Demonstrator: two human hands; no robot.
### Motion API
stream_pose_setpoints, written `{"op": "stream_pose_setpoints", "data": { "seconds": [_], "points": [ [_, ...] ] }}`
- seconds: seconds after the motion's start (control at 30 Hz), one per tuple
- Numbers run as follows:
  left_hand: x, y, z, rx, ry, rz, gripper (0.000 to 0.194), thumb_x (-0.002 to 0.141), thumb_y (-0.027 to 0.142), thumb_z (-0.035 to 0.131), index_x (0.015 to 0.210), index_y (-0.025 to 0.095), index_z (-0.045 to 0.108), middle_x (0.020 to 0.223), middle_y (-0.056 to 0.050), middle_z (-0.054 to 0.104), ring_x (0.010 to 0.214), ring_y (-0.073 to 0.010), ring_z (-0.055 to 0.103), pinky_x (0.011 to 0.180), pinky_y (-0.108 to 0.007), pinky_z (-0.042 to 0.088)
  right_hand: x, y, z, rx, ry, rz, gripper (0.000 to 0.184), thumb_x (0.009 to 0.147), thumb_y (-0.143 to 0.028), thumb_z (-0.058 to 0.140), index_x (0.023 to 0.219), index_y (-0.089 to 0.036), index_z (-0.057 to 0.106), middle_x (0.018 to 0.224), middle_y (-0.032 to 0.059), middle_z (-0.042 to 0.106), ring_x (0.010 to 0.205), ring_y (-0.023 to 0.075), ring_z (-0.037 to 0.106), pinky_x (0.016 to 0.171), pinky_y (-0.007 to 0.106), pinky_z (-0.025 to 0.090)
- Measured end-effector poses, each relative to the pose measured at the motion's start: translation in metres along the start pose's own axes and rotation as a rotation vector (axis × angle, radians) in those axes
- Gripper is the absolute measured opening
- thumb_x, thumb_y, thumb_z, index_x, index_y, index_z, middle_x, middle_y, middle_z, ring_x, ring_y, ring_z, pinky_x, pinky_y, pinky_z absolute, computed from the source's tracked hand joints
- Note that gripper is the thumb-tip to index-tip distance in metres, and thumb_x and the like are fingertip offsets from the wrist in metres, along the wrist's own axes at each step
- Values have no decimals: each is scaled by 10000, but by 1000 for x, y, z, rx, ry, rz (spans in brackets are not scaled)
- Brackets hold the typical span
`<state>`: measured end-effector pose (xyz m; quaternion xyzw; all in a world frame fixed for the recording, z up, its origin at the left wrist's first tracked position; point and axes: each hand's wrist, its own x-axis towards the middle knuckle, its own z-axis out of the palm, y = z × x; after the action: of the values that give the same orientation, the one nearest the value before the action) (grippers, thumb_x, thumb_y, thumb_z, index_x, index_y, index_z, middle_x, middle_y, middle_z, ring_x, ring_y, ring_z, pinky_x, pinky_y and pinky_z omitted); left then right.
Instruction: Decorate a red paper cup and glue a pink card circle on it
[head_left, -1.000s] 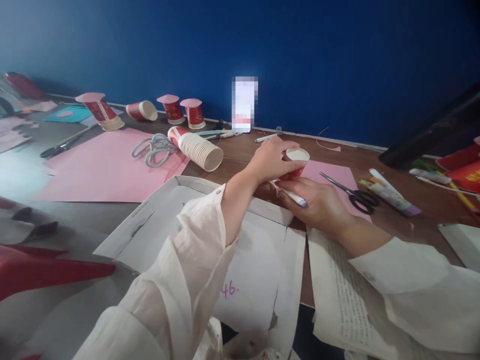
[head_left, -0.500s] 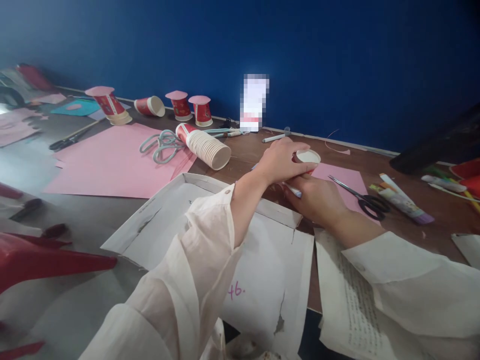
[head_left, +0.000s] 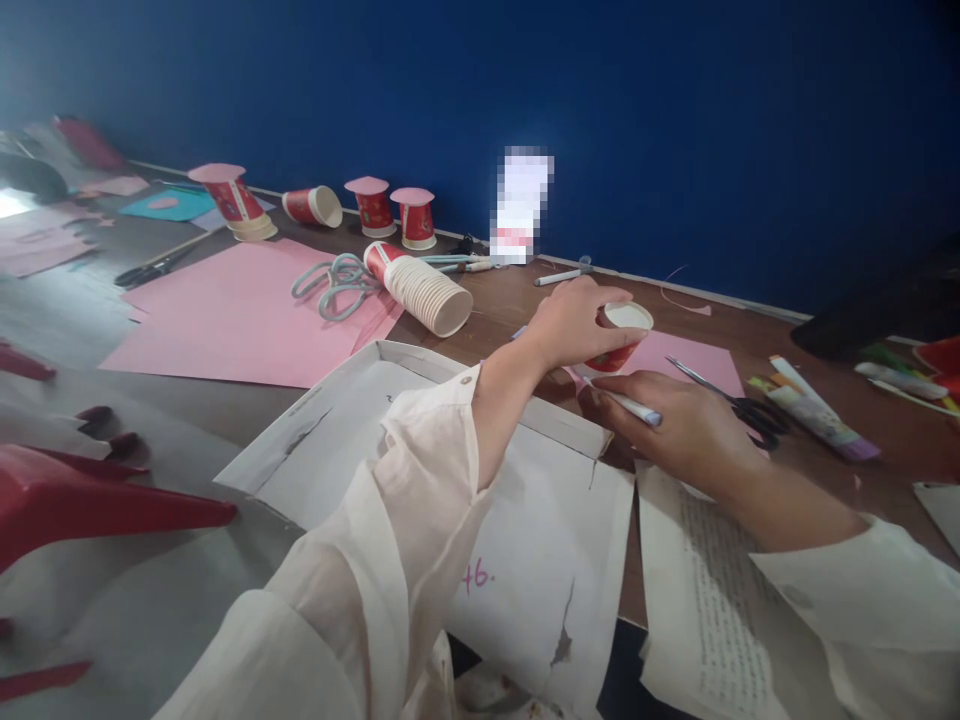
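My left hand (head_left: 566, 325) is wrapped round a small red paper cup (head_left: 621, 354), whose pale round end faces up. Just below it, my right hand (head_left: 682, 420) grips a white pen (head_left: 639, 409) lying across the fingers. The pen's far end reaches beside a bit of pink paper under the cup, and its tip is hard to make out. Pink paper (head_left: 701, 357) lies behind the right hand. Black-handled scissors (head_left: 757, 415) rest on that sheet, partly hidden by the hand.
A nested stack of paper cups (head_left: 427, 295) lies near grey-handled scissors (head_left: 341, 287) and large pink sheets (head_left: 225, 320). Several red cups with pink discs (head_left: 373, 210) stand along the blue wall. A white box lid (head_left: 555, 540) and printed pages (head_left: 712, 600) are in front.
My right hand has moved right and down, away from the cup, with the pen now more exposed. The left hand stays round the cup. The whole view has shifted slightly.
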<state>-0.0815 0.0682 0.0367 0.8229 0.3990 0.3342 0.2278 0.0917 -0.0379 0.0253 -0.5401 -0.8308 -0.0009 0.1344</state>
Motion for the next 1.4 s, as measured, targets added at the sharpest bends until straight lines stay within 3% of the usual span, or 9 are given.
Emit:
{"op": "stream_pose_setpoints", "data": {
  "seconds": [0.2,0.27,0.37,0.47,0.6,0.83,1.13,1.23,1.4],
  "points": [
    [0,-1,0,0,-3,19,517,805,517,685,1245,247,671,1246,-90,642,1213,-297,552,1026,-429,462,-4,0,-1,121,33,54,289,941,-407,539,1159,-353,720,1071,9,765,981,273,711,801,415,530],
    [1,-2,0,6,3,21,516,805,517,683,1246,248,671,1236,-87,648,1208,-291,551,1034,-429,454,-7,-3,-7,212,101,63,257,930,-375,564,1121,-342,731,1072,8,766,994,268,710,848,424,538],
    [1,-3,0,19,-1,19,526,801,529,676,1249,254,668,1241,-79,646,1214,-284,540,1055,-429,436,-16,-9,-23,314,326,111,185,901,-348,623,1035,-305,743,1044,37,767,957,272,713,861,428,547],
    [0,-2,-1,38,-10,12,537,800,558,659,1246,259,666,1269,-76,633,1225,-284,531,1069,-432,418,-24,-10,-35,325,550,248,201,927,-356,586,1015,-275,748,905,68,751,805,258,706,745,416,558],
    [-2,-1,-2,51,-3,15,532,820,559,644,1248,243,665,1267,-92,631,1224,-283,533,1077,-432,404,-24,2,-26,338,801,293,234,909,-339,613,1028,-198,759,722,42,706,673,202,673,703,368,549],
    [-5,-1,-3,71,23,25,531,820,559,654,1236,230,673,1221,-91,650,1180,-271,557,1069,-421,416,-20,24,3,466,704,393,249,925,-389,590,1047,-227,733,807,42,732,726,196,686,750,354,543],
    [-9,5,-3,99,56,40,455,822,505,684,1185,232,678,1259,-70,678,1243,-271,552,1109,-423,395,-22,24,2,617,698,396,292,942,-442,571,1090,-233,713,770,24,716,583,146,621,609,297,513],
    [-7,3,-1,88,215,55,439,813,439,706,1186,215,647,1257,-77,680,1190,-255,590,1073,-406,432,-21,23,1,646,704,406,296,943,-440,568,1099,-235,714,758,22,708,589,149,623,598,293,508],
    [-4,-10,-5,80,774,-37,472,857,452,658,1242,200,553,1249,-100,642,1147,-230,594,1005,-383,469,-21,21,-1,658,702,421,305,937,-442,574,1120,-242,714,751,15,701,519,130,573,571,293,495]
  ]
}}
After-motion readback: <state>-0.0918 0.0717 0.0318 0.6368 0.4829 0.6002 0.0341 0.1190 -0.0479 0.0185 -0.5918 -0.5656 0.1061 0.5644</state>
